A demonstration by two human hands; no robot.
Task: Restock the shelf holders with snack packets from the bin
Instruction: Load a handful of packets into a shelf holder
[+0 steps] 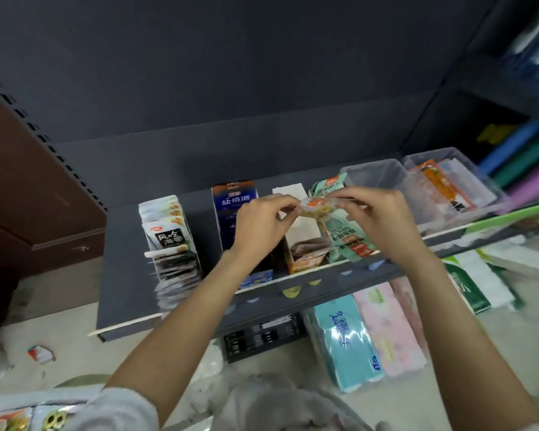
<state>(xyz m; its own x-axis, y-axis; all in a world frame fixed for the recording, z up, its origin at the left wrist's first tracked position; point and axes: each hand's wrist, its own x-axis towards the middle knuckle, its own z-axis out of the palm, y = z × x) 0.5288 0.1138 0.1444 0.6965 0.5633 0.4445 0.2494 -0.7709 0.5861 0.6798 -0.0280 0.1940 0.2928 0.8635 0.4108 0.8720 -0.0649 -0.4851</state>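
1. Nearest, more packets (pixel 10 421) wait at the lower left edge.
2. Both hands, left hand (pixel 259 225) and right hand (pixel 377 219), pinch one snack packet (pixel 316 206) above the white holder (pixel 302 231).
3. Left holder (pixel 168 241) looks full; the white one is mostly empty, so restocking seems midway.

Head view, downward onto shelf (pixel 131 244)

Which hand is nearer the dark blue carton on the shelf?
Left. The left hand overlaps the dark blue carton in view, in front of its right side; the right hand is further right, past the white holder.
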